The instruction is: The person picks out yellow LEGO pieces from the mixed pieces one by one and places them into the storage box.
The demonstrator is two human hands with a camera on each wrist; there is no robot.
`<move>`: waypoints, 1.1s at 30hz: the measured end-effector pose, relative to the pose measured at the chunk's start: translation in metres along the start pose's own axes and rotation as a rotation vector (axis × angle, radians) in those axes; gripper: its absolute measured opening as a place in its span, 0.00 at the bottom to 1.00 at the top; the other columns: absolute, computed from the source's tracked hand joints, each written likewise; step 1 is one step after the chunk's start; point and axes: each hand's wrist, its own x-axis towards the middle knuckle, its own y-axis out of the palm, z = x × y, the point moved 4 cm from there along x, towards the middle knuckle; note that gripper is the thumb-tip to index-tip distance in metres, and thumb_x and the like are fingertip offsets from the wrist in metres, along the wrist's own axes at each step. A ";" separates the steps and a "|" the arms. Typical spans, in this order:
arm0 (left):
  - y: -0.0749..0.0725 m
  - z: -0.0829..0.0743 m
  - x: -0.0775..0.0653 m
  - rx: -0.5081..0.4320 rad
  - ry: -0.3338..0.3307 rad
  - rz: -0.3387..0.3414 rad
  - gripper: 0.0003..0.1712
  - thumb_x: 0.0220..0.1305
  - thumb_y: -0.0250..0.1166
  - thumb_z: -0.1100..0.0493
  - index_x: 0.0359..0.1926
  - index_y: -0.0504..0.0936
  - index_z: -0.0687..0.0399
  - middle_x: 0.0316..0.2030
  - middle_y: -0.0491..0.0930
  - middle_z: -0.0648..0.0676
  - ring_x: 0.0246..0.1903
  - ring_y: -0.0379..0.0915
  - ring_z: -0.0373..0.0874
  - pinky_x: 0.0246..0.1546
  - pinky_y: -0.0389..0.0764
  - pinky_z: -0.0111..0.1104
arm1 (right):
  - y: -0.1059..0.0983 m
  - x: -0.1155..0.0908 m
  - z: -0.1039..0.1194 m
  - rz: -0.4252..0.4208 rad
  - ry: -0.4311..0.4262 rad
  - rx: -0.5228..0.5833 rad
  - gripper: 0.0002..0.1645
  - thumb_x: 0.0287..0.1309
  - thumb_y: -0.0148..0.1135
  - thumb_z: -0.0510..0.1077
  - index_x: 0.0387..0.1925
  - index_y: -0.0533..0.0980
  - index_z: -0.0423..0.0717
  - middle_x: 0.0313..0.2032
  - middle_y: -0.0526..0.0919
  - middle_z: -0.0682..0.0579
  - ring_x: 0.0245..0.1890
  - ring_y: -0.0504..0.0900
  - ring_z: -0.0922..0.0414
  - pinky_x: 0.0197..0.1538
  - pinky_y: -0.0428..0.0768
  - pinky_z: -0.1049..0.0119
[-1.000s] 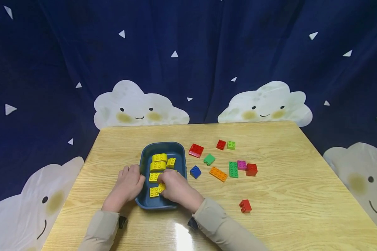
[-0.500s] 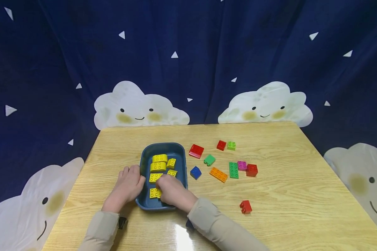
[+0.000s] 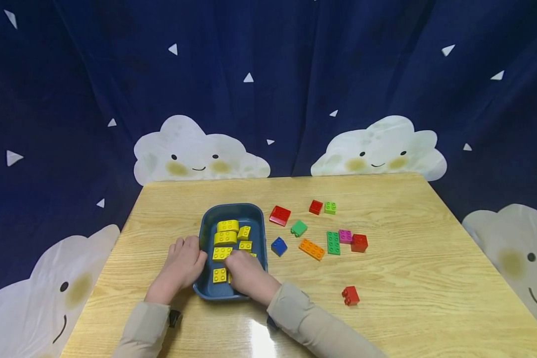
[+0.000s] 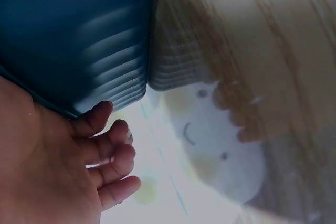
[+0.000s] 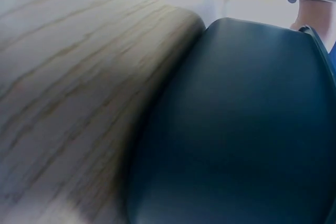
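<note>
A dark blue tray (image 3: 232, 206) holds several yellow toy bricks, among them a 2x2 brick (image 3: 219, 275) and two rounded bricks (image 3: 225, 238). My left hand (image 3: 184, 261) grips the tray's left rim with the thumb over it; in the left wrist view its other fingers (image 4: 114, 163) curl loosely outside the wall. Inside the tray, my right hand (image 3: 247, 272) has curled fingers on a yellow brick (image 3: 230, 278), mostly hidden beneath them. Another yellow brick peeks out behind that hand. The right wrist view shows the tray's outer wall, not the right hand.
Right of the tray lie a blue brick (image 3: 279, 246), a red one (image 3: 280, 215), a green one (image 3: 299, 228) and an orange one (image 3: 312, 249). Farther right are a long green brick (image 3: 333, 243), a pink one (image 3: 345, 236) and several others on the wooden table (image 3: 411, 278).
The right hand has shifted slightly left and down within the tray, bringing a yellow brick down beside the 2x2 one. A tilted yellow brick behind it now lies straight. The left hand stays put.
</note>
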 end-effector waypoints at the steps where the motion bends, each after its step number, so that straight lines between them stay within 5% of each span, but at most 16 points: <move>1: 0.000 0.000 0.000 -0.002 -0.001 0.001 0.13 0.63 0.48 0.54 0.40 0.67 0.60 0.32 0.64 0.54 0.36 0.57 0.51 0.38 0.57 0.42 | 0.001 0.000 0.000 -0.004 -0.002 -0.003 0.09 0.42 0.69 0.34 0.30 0.81 0.45 0.25 0.76 0.55 0.24 0.70 0.61 0.31 0.73 0.70; 22: 0.000 0.000 -0.002 0.004 -0.001 0.004 0.14 0.63 0.48 0.54 0.42 0.67 0.61 0.33 0.65 0.54 0.37 0.57 0.52 0.38 0.57 0.42 | 0.002 -0.001 -0.001 0.003 0.005 0.015 0.11 0.41 0.68 0.33 0.31 0.82 0.46 0.25 0.75 0.55 0.24 0.70 0.61 0.29 0.70 0.70; 33: 0.000 -0.001 -0.001 0.004 -0.004 0.003 0.13 0.63 0.48 0.54 0.41 0.67 0.60 0.32 0.64 0.54 0.37 0.57 0.51 0.38 0.57 0.42 | -0.028 -0.005 -0.005 0.018 0.038 0.064 0.20 0.41 0.69 0.34 0.42 0.82 0.44 0.36 0.79 0.52 0.31 0.72 0.60 0.37 0.74 0.69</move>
